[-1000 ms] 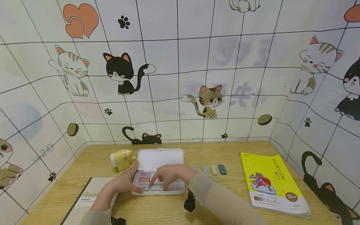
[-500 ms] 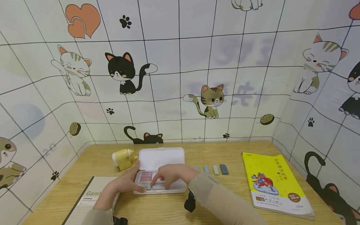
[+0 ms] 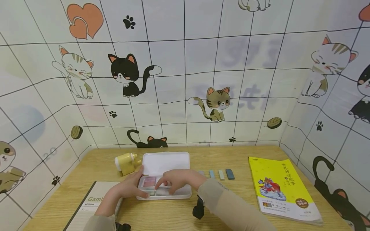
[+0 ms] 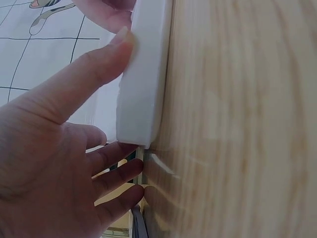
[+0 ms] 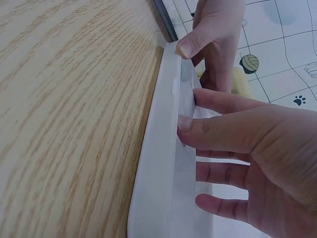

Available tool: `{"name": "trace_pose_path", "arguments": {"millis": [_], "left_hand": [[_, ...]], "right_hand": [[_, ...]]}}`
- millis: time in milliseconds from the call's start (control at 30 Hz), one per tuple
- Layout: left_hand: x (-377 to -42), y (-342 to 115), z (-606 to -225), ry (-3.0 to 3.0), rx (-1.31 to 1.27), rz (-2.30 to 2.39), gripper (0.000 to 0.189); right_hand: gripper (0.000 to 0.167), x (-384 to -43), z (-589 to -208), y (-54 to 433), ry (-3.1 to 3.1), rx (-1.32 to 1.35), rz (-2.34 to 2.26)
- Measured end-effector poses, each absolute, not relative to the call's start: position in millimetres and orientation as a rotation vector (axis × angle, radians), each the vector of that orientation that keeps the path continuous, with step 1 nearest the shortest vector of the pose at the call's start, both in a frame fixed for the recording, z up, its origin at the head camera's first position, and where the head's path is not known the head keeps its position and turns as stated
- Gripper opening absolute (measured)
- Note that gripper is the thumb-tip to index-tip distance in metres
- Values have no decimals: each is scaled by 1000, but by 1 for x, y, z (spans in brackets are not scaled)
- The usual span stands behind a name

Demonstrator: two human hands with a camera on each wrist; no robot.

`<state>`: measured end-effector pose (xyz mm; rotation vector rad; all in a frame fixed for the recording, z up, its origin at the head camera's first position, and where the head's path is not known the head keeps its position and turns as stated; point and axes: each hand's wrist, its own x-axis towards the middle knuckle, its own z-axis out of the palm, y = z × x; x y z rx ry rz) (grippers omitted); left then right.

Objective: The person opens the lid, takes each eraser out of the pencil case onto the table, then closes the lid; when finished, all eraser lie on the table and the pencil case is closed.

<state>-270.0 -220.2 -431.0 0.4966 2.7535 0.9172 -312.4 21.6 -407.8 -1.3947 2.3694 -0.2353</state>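
Note:
A shallow white plastic case [image 3: 166, 163] lies with its hinged lid thrown back on the wooden table. My left hand [image 3: 130, 186] grips its left end, thumb on the front rim, the other fingers along the side. Inside, pink blocks [image 3: 149, 182] fill the left part, and a pale green block [image 3: 152, 193] sits at the front left near the left thumb. My right hand [image 3: 177, 179] reaches into the case. Its thumb and index finger [image 5: 223, 100] hold a small pale block [image 3: 163, 192] by its ends at the front; the hand partly hides the case's middle.
Several small blocks, among them a dark blue block [image 3: 230, 174], stand in a row right of the case. A yellow item [image 3: 127, 163] with a white end lies behind the left hand. A notebook [image 3: 89, 205] is front left, a yellow book [image 3: 283, 189] right.
The head view shifts slightly between the first two frames. Both hands stay at the case; the right wrist shifts a little to the right.

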Motion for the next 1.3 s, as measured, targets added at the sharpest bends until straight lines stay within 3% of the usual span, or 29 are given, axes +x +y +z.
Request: {"name": "trace_pose_path", "arguments": {"millis": [733, 1300], "left_hand": [[-268, -220, -433, 2755, 479, 892, 124], [-267, -219, -430, 2750, 482, 901, 125]], "right_hand": [[55, -310, -379, 60, 2370, -1221, -667], [51, -305, -381, 94, 2458, -1079, -884]]}}
